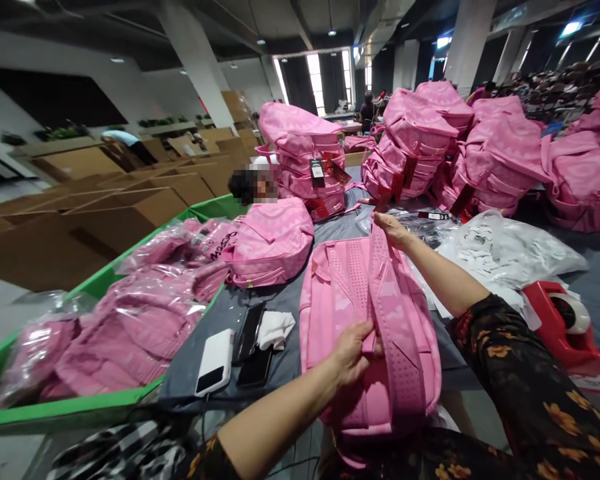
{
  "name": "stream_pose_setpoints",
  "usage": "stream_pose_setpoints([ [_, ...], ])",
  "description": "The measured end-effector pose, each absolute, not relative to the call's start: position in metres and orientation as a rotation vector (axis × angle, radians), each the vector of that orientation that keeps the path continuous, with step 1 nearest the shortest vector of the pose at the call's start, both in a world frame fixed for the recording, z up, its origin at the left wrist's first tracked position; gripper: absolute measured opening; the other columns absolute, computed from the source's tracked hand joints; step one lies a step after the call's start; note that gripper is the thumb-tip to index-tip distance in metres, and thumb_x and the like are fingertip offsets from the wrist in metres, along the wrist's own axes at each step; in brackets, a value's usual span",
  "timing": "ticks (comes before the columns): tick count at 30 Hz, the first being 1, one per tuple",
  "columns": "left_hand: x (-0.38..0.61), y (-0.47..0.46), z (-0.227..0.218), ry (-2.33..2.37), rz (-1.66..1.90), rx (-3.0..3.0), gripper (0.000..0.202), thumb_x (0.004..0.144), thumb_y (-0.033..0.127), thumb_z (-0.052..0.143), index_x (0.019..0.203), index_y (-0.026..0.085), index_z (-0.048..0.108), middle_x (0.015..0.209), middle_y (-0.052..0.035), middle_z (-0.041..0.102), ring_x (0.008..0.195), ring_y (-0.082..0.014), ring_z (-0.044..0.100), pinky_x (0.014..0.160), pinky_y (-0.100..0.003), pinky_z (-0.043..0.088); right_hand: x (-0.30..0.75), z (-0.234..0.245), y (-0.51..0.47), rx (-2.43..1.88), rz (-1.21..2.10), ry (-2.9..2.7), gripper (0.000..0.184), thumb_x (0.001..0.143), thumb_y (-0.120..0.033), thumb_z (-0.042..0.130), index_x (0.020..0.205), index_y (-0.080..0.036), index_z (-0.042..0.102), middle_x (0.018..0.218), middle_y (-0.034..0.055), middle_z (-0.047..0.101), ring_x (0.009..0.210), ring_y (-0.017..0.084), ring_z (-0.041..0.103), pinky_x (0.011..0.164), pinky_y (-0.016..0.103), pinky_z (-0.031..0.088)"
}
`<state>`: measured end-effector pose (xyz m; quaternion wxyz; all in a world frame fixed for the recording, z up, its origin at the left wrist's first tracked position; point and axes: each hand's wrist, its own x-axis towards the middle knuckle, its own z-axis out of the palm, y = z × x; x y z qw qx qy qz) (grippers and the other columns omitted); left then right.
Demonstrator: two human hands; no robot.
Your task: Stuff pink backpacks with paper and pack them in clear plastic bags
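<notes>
Got a pink bag (320, 313) tilted up right in front of me at the near edge of the tabletop (290, 300). Right fingers (384, 223) are pinched on the top of a strap (387, 293), left fingers (361, 331) on a bit of the bag beside it. My worry: its bottom looks to hang over my lap, so one hard tug could slide it off, or a leftward swing might knock the gadgets (216, 360).

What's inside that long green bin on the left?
Inside the green bin are pink bags piled up, wrapped in shiny clear plastic. The top ones cover the bottom, so I can't see what's underneath.
</notes>
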<state>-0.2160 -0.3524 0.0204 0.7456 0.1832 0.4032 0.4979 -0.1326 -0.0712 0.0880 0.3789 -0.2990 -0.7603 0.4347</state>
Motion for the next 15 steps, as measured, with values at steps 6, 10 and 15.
stream_pose_setpoints([
  [6,-0.225,-0.378,0.04,0.937,0.83,1.061,0.046,0.08,0.065,0.073,0.083,0.019,0.067,0.067,-0.0004,0.063,0.062,-0.0133,0.057,0.064,-0.024,0.048,-0.13,0.049,-0.065,-1.088,0.402,-2.386,0.051,0.081,-0.067,0.07,0.091,-0.018,0.063,0.094,0.0104,0.063,0.093,0.025,0.055,0.086,0.036,0.044],
  [10,-0.285,-0.35,0.064,1.323,0.779,1.672,0.05,0.097,0.061,0.05,0.071,0.02,0.063,0.061,-0.0008,0.059,0.057,-0.0145,0.053,0.06,-0.026,0.04,-0.115,0.034,-0.061,-1.171,0.052,-2.512,0.062,0.093,-0.059,0.059,0.139,-0.018,0.056,0.14,0.0213,0.056,0.129,0.036,0.05,0.109,0.051,0.036],
  [15,-0.357,-0.229,0.062,2.191,1.102,1.755,0.046,0.078,0.052,0.076,0.107,0.017,0.067,0.107,-0.0148,0.071,0.108,-0.0327,0.064,0.089,-0.037,0.046,-0.109,0.014,-0.059,-1.048,0.155,-2.553,0.057,0.096,-0.054,0.053,0.141,-0.019,0.053,0.146,0.0171,0.055,0.137,0.033,0.048,0.118,0.053,0.029],
])
